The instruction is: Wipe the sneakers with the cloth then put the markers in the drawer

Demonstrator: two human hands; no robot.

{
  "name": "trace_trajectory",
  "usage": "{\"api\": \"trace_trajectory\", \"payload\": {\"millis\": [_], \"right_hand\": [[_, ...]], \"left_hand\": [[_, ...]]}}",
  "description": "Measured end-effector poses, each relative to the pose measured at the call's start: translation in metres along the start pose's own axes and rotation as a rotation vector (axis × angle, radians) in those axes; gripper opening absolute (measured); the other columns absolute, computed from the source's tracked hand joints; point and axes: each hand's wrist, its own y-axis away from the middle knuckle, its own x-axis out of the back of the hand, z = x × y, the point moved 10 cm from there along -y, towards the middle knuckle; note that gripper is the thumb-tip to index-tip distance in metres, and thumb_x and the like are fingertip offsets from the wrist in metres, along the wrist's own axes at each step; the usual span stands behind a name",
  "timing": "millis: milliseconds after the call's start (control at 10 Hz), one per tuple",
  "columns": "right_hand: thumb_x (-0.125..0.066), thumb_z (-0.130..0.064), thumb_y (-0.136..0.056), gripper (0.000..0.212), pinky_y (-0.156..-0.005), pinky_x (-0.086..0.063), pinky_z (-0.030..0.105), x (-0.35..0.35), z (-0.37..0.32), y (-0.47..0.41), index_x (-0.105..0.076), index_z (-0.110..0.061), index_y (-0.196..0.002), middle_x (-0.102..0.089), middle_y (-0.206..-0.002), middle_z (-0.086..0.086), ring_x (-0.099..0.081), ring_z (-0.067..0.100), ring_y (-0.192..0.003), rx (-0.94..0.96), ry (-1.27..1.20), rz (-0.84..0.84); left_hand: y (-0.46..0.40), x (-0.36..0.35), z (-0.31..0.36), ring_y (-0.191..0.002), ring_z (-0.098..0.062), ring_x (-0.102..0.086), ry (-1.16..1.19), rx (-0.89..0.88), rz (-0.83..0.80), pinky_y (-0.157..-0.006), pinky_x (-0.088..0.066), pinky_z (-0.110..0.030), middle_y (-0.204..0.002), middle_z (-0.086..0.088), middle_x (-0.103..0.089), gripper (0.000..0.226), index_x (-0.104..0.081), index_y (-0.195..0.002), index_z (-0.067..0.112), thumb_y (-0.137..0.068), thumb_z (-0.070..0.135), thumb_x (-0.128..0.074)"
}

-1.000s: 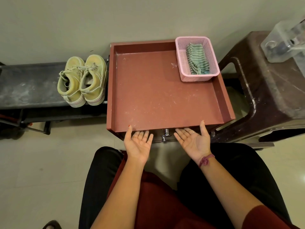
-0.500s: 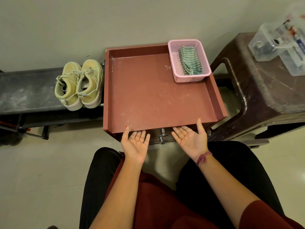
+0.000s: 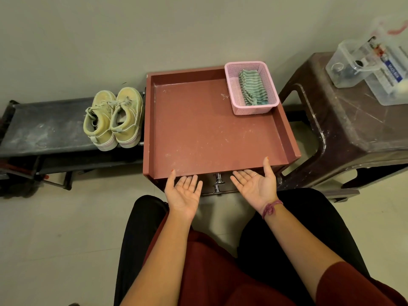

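A pair of pale yellow-green sneakers [image 3: 114,118] stands on a dark low bench [image 3: 39,127] at the left. A green striped cloth [image 3: 252,88] lies folded in a pink basket [image 3: 251,108] at the far right corner of the red-brown cabinet top [image 3: 205,129]. Below the cabinet's front edge is a shut drawer with a chrome handle [image 3: 218,183]. My left hand [image 3: 184,193] and my right hand [image 3: 255,186] are held palm up, fingers straight, on either side of the handle, holding nothing. Markers [image 3: 388,69] lie in a clear plastic box at the right.
A dark brown plastic stool [image 3: 344,133] stands to the right of the cabinet and carries clear plastic boxes [image 3: 351,67]. A plain wall runs behind everything. My knees in black trousers sit close to the cabinet front over a pale tiled floor [image 3: 66,235].
The view has swung to the right, so the stool and its clear boxes show more fully. Both hands stay palm up at the cabinet's front edge.
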Motion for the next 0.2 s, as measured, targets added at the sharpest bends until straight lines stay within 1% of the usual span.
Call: {"api": "trace_trajectory", "payload": {"millis": [100, 200], "right_hand": [[-0.052, -0.063, -0.084, 0.1, -0.107, -0.036, 0.047, -0.005, -0.002, 0.008, -0.007, -0.003, -0.15, -0.016, -0.156, 0.018, -0.028, 0.031, -0.14, 0.004, 0.028, 0.005], [-0.047, -0.059, -0.089, 0.085, -0.111, -0.033, 0.045, -0.016, -0.009, 0.024, -0.016, -0.009, -0.15, -0.02, -0.156, 0.014, -0.03, 0.029, -0.14, 0.02, 0.161, -0.029]], "left_hand": [[0.008, -0.001, 0.002, -0.134, -0.029, -0.042, -0.05, -0.011, 0.001, -0.109, -0.037, -0.043, -0.15, -0.017, -0.036, 0.073, -0.026, -0.148, 0.003, -0.092, 0.039, -0.055], [0.022, -0.004, 0.008, -0.129, -0.028, -0.048, -0.138, -0.044, -0.019, -0.107, -0.039, -0.041, -0.143, -0.013, -0.046, 0.062, -0.036, -0.143, 0.007, -0.093, 0.038, -0.054]]}}
